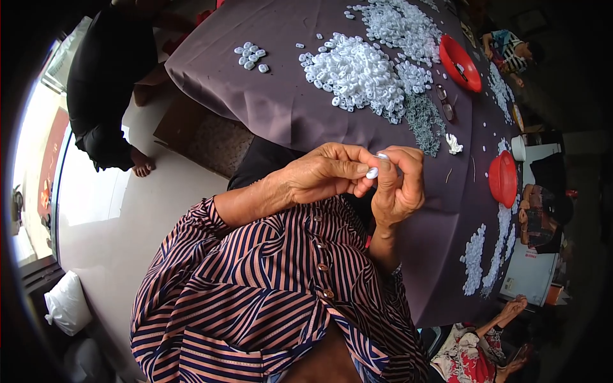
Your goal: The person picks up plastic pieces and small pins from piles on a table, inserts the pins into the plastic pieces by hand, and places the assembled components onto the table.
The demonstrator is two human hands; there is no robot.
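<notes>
My left hand (329, 173) and my right hand (399, 185) meet just above the near edge of the purple-grey tablecloth (274, 108). Between the fingertips of both hands sits a small white plastic piece (372, 172); a second small white piece (382, 156) shows at the tip of my right forefinger. A large heap of the same white pieces (354, 73) lies on the cloth beyond my hands. A small separate cluster of white pieces (251, 56) lies farther left.
A pile of small grey metal parts (423, 121), a pair of glasses (445, 104) and two red bowls (460, 62) (503, 179) are on the table. More white pieces (476, 258) lie at right. Other people sit around: one in black (105, 83) at left, others at right and bottom right.
</notes>
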